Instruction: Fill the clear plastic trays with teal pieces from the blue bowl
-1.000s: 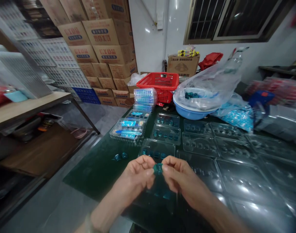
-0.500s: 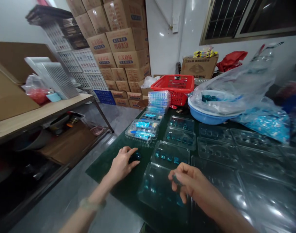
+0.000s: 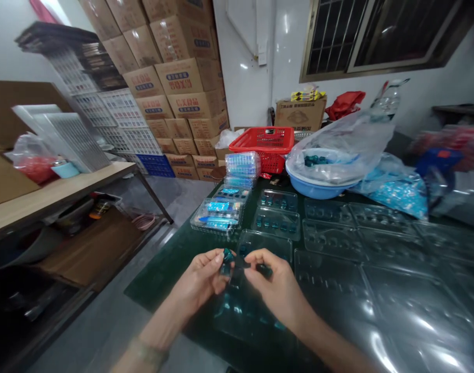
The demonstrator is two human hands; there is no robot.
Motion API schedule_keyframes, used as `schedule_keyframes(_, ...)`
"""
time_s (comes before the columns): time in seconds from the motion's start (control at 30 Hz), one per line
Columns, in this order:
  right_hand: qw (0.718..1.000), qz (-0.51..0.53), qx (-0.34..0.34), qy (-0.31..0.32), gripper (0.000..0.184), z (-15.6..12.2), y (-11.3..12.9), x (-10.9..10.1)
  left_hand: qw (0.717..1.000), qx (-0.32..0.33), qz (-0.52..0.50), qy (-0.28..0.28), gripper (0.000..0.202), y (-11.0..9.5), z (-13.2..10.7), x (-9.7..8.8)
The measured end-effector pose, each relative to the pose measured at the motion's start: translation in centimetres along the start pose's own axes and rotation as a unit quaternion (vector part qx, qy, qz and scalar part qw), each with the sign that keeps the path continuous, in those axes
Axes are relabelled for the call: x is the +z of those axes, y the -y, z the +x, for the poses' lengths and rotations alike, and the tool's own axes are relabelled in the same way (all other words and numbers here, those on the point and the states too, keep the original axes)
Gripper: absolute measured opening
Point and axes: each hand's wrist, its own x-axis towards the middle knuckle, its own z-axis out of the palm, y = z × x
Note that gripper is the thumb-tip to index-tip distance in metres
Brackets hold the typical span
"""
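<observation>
My left hand [image 3: 206, 274] is closed around a few small, glossy teal pieces [image 3: 228, 255], which show between the thumb and fingers. Close beside it, my right hand [image 3: 274, 280] has its thumb and forefinger brought together; what is in that pinch is too small and dark to make out. Below both hands lies a clear plastic tray [image 3: 237, 331] with teal pieces in its hollows, partly hidden by the hands. Behind them, another clear tray [image 3: 286, 241] also holds teal pieces. Further back is one more tray [image 3: 295, 217] with a row of them.
Several clear trays [image 3: 334, 248] cover the table's right side. Filled packs [image 3: 217, 212] and a stack of clear packs [image 3: 242, 168] stand at the back left. Behind are a red basket [image 3: 262, 139], a blue basin [image 3: 318, 190] under plastic, and a bag of blue-wrapped items [image 3: 400, 189].
My left hand has lifted from the table with teal pieces in it and turned towards the right. My right hand has moved left to meet it. The camera view has shifted slightly.
</observation>
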Motion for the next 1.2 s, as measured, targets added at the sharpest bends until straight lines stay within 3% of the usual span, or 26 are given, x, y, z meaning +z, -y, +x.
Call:
schedule_keyframes(0.13, 0.984, -0.108, -0.122, -0.068, 0.018, -0.3, 0.2, 0.3, 0.98, -0.026, -0.197, 0.034, 0.021, -1.3, -0.2, 2.9)
schedule_keyframes(0.23, 0.97, -0.164, -0.144, -0.105, 0.014, -0.9, 0.0, -0.3, 0.981, -0.018, -0.191, 0.01, 0.016, -1.2, 0.0, 4.4)
schedule_keyframes(0.4, 0.961, -0.21, -0.121, -0.136, 0.013, -1.7, 0.2, -1.5, 0.986, -0.001, -0.162, -0.031, 0.013, -0.5, 0.1, 6.0)
schedule_keyframes(0.6, 0.967, -0.198, -0.088, -0.134, 0.012, -2.0, 0.4, -2.1, 0.989, -0.015, -0.143, 0.029, 0.028, -1.0, 0.1, 7.2)
schedule_keyframes(0.83, 0.98, -0.15, -0.052, -0.119, 0.009, -2.2, 0.0, -2.7, 0.986, -0.042, -0.158, 0.019, 0.014, -0.7, 0.2, 7.1)
schedule_keyframes(0.93, 0.98, -0.134, -0.047, -0.138, 0.01, -2.1, 0.1, -2.7, 0.97, -0.084, -0.227, 0.029, 0.011, -0.6, -0.1, 7.4)
schedule_keyframes(1.07, 0.987, -0.098, -0.034, -0.121, 0.01, -2.0, 0.0, -2.6, 0.924, -0.129, -0.36, 0.021, 0.013, -0.5, -0.2, 8.2)
schedule_keyframes(1.2, 0.993, -0.062, -0.04, -0.088, 0.011, -2.2, -0.5, -3.1, 0.92, -0.148, -0.363, 0.031, 0.013, -0.5, 0.3, 8.6)
